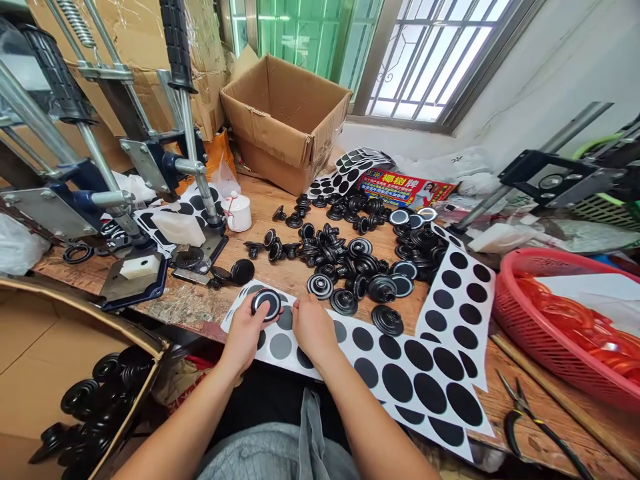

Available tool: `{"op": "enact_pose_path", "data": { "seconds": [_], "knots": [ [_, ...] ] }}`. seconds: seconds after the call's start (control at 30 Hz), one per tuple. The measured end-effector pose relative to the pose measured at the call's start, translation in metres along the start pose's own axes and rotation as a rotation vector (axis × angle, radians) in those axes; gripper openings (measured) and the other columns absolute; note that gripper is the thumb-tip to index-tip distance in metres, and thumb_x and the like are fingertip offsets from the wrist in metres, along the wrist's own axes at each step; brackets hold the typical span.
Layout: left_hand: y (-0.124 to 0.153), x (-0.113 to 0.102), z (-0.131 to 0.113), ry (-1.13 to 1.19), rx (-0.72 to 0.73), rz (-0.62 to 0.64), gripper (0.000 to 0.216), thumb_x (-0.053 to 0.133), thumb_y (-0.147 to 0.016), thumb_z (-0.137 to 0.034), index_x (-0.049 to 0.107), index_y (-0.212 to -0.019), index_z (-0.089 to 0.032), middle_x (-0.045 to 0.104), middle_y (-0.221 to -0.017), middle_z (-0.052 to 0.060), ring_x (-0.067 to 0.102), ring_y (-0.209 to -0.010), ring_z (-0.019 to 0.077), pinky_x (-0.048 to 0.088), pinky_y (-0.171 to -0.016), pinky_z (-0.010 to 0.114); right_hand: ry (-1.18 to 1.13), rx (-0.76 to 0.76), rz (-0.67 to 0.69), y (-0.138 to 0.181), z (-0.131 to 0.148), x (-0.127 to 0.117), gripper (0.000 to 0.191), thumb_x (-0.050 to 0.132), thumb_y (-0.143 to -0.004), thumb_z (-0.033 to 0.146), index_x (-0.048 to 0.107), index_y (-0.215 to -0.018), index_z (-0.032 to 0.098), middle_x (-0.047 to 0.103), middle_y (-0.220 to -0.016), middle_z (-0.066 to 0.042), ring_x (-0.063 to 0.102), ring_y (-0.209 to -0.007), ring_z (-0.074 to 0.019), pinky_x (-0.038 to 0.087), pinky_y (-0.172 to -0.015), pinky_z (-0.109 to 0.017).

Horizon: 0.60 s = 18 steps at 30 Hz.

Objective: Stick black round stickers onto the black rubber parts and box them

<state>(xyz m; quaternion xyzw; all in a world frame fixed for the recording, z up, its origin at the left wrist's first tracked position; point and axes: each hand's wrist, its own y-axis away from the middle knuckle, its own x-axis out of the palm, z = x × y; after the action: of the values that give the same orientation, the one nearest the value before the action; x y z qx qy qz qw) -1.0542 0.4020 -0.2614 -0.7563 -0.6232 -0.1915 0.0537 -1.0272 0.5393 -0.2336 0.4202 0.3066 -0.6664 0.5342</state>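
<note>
Along the near edge of the worktop, a white sheet of black discs lies flat, its right end reaching past that edge. Over the sheet's left part, the left hand holds a black part with a pale ring, thumb and fingers clamped on it. Just beside it, the right hand has its fingers curled together; whether they pinch anything, I cannot tell. A strip of wood shows between the sheet and the heap of black parts in the middle, and more wood shows from the heap to a white mug. Lever presses crowd the left edge, with a carton below it. Toward the near right corner lie pliers and a wooden stick, beside a red basket. An open cardboard box stands at the far edge, near a barred window.
</note>
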Motion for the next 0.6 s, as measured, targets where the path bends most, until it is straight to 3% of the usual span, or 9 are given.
{"op": "enact_pose_path", "data": {
  "seconds": [0.13,0.33,0.53,0.6],
  "knots": [
    [0.000,0.001,-0.001,0.024,0.007,-0.004,0.032,0.069,-0.078,-0.038,0.059,-0.102,-0.019,0.068,-0.099,0.004,0.068,-0.088,0.0218,0.054,-0.086,0.040,0.048,-0.005,0.028,-0.003,0.001,-0.003,0.015,0.050,-0.087,0.016,0.063,-0.095,0.015,0.065,-0.101,-0.016,0.065,-0.086,-0.0269,0.045,-0.068,-0.034],
    [0.001,0.000,-0.005,0.078,-0.001,-0.015,0.028,0.067,-0.080,-0.036,0.057,-0.099,-0.018,0.067,-0.095,0.004,0.069,-0.087,0.0210,0.053,-0.086,0.040,0.092,-0.009,-0.004,0.008,0.007,0.005,0.026,0.039,-0.092,0.014,0.060,-0.107,0.014,0.061,-0.110,-0.018,0.062,-0.097,-0.0282,0.045,-0.075,-0.036],
    [0.000,0.002,-0.007,0.098,-0.003,-0.022,0.029,0.069,-0.079,-0.037,0.056,-0.097,-0.017,0.067,-0.092,0.003,0.069,-0.086,0.0211,0.054,-0.086,0.040,0.052,-0.064,0.079,-0.017,-0.003,-0.005,0.006,0.060,-0.083,0.019,0.066,-0.082,0.017,0.068,-0.089,-0.011,0.065,-0.081,-0.0234,0.044,-0.067,-0.030],
    [0.000,0.002,-0.008,0.105,-0.002,-0.024,0.030,0.069,-0.078,-0.037,0.056,-0.096,-0.017,0.068,-0.093,0.004,0.070,-0.086,0.0212,0.054,-0.085,0.040,0.049,-0.085,0.072,-0.018,-0.003,-0.007,0.006,0.060,-0.083,0.017,0.065,-0.085,0.016,0.068,-0.092,-0.012,0.065,-0.082,-0.0229,0.045,-0.068,-0.030]
  ]
}}
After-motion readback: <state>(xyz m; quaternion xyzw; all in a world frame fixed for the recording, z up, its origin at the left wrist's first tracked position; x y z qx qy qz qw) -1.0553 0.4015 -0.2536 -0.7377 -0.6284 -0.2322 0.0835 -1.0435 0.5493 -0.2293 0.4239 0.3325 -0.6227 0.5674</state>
